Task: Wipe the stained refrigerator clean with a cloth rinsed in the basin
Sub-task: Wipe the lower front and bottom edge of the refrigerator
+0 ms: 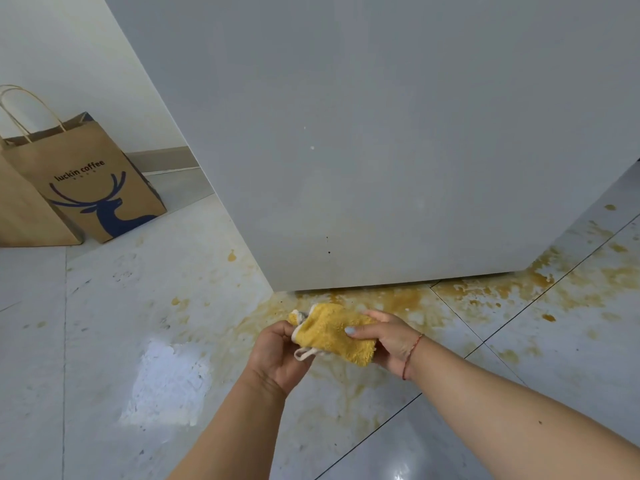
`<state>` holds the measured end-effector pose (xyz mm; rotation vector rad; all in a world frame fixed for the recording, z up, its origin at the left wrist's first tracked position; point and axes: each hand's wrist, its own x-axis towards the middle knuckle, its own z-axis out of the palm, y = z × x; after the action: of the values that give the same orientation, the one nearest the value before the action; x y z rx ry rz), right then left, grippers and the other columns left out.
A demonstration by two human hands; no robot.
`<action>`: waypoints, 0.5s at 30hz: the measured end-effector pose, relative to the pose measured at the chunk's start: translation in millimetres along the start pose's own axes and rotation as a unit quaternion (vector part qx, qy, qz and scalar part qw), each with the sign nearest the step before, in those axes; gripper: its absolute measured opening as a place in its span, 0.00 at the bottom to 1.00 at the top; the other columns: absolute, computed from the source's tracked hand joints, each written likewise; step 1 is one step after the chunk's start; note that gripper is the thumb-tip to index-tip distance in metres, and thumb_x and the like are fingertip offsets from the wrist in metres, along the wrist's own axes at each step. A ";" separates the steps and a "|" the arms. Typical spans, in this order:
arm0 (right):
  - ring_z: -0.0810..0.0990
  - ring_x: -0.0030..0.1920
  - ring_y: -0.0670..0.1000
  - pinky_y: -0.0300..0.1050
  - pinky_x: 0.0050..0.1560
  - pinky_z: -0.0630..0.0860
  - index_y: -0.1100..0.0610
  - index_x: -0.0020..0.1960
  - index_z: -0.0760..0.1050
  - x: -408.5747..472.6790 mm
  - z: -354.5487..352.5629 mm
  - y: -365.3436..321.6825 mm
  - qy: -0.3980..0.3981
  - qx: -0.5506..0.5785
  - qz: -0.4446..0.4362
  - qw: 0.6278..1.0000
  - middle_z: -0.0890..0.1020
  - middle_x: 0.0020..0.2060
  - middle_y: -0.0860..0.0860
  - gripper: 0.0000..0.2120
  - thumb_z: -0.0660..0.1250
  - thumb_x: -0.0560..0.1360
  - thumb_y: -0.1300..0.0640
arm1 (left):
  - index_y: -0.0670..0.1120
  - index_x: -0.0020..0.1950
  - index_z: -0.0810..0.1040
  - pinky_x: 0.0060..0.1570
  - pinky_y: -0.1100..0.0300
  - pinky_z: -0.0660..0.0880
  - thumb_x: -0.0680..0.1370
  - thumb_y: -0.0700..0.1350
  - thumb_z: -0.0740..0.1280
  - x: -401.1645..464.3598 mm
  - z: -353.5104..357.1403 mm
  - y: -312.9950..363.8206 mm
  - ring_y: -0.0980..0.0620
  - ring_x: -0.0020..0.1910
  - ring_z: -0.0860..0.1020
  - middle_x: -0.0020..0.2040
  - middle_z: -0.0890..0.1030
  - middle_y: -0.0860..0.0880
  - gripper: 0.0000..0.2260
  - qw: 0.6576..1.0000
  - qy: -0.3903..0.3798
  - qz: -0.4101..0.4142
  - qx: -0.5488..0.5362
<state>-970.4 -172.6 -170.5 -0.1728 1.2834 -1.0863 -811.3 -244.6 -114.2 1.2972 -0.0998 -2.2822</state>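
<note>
The grey refrigerator (381, 150) fills the upper middle of the view, its side panel facing me with a faint yellowish smear low down and a few small specks. Just below its bottom edge I hold a folded yellow cloth (334, 332) with a white trim and loop. My left hand (277, 355) grips the cloth's left end. My right hand (388, 339) pinches its right side, thumb on top. A red string circles my right wrist. The basin is not in view.
Orange-brown stains (485, 292) spread over the grey floor tiles under and to the right of the refrigerator. Two brown paper bags (86, 188) stand at the left by the white wall. A bright glare patch (169, 382) lies on the floor at lower left.
</note>
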 end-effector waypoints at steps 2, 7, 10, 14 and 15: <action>0.81 0.53 0.62 0.60 0.56 0.77 0.62 0.56 0.75 11.4 7.9 -0.5 0.018 0.090 0.036 0.995 0.82 0.52 0.62 0.17 0.71 0.69 0.69 | 0.36 0.43 0.73 0.17 0.63 0.71 0.65 0.31 0.51 10.9 -3.8 6.3 0.45 0.21 0.76 0.28 0.77 0.41 0.13 0.999 0.039 0.004 -0.022; 0.80 0.44 0.61 0.56 0.45 0.79 0.67 0.48 0.72 38.9 28.3 -6.4 0.063 0.192 0.085 0.976 0.79 0.44 0.62 0.03 0.61 0.74 0.70 | 0.38 0.51 0.76 0.34 0.33 0.76 0.77 0.33 0.52 47.8 -19.1 30.9 0.35 0.47 0.77 0.52 0.75 0.35 0.13 0.994 0.110 -0.010 0.006; 0.79 0.42 0.59 0.53 0.41 0.80 0.68 0.49 0.72 57.7 36.9 -10.7 0.086 0.218 0.072 0.969 0.78 0.45 0.62 0.06 0.61 0.73 0.73 | 0.38 0.48 0.75 0.26 0.34 0.73 0.79 0.34 0.51 66.0 -19.3 42.4 0.35 0.45 0.76 0.51 0.73 0.35 0.13 0.989 0.143 -0.009 0.037; 0.79 0.44 0.60 0.52 0.40 0.79 0.71 0.56 0.71 79.5 48.0 -16.2 0.101 0.246 0.064 0.962 0.76 0.55 0.66 0.12 0.61 0.73 0.75 | 0.39 0.56 0.75 0.20 0.46 0.75 0.83 0.38 0.53 87.7 -17.4 50.5 0.39 0.40 0.76 0.46 0.75 0.37 0.12 0.986 0.161 0.039 0.028; 0.79 0.45 0.61 0.53 0.41 0.79 0.71 0.59 0.70 83.9 50.0 -17.9 0.103 0.245 0.064 0.962 0.76 0.56 0.67 0.14 0.61 0.74 0.75 | 0.40 0.60 0.75 0.20 0.47 0.76 0.84 0.38 0.53 92.6 -17.6 52.1 0.40 0.40 0.76 0.47 0.75 0.38 0.12 0.985 0.160 0.050 0.029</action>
<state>-948.0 -265.0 -198.8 0.4011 1.1494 -1.2980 -814.8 -329.4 -180.4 1.6323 -0.1176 -1.9732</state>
